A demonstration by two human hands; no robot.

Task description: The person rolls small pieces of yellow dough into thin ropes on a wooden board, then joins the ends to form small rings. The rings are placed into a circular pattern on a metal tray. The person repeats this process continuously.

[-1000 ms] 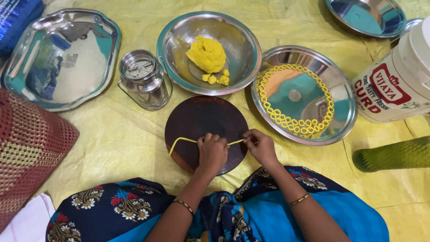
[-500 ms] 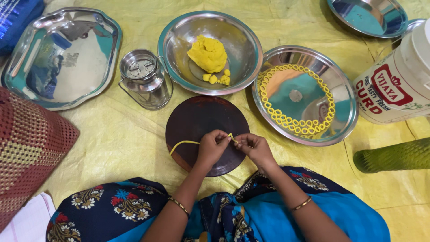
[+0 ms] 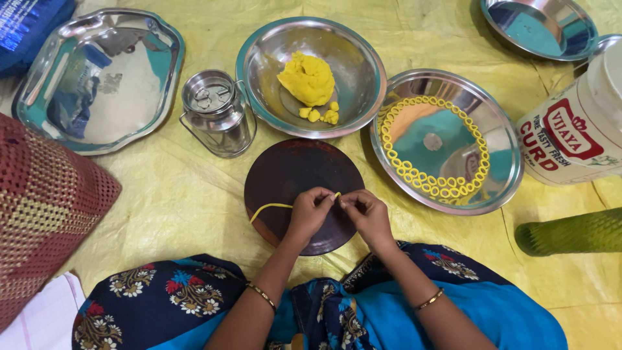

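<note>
A thin yellow dough strand point(image 3: 269, 208) lies across the round dark wooden board point(image 3: 295, 170) on the yellow sheet. My left hand point(image 3: 310, 211) pinches the strand near its right end. My right hand point(image 3: 367, 212) meets it fingertip to fingertip, gripping the same end just over the board's right side. A lump of yellow dough point(image 3: 308, 79) with small pieces beside it sits in the steel bowl point(image 3: 357, 87) behind the board. Several small yellow dough rings point(image 3: 430, 186) line the rim of a steel plate point(image 3: 504, 175) to the right.
A small lidded steel can point(image 3: 215, 111) stands left of the bowl. A steel tray point(image 3: 97, 81) lies at back left, another steel plate point(image 3: 541, 26) at back right. A white plastic jar point(image 3: 583, 129) and green mesh sleeve point(image 3: 570, 232) sit right; a red woven bag point(image 3: 45, 207) left.
My right hand has slid left along the strand until it meets my left hand. The strand's right part is now gathered between the fingertips; only its left part still lies on the board.
</note>
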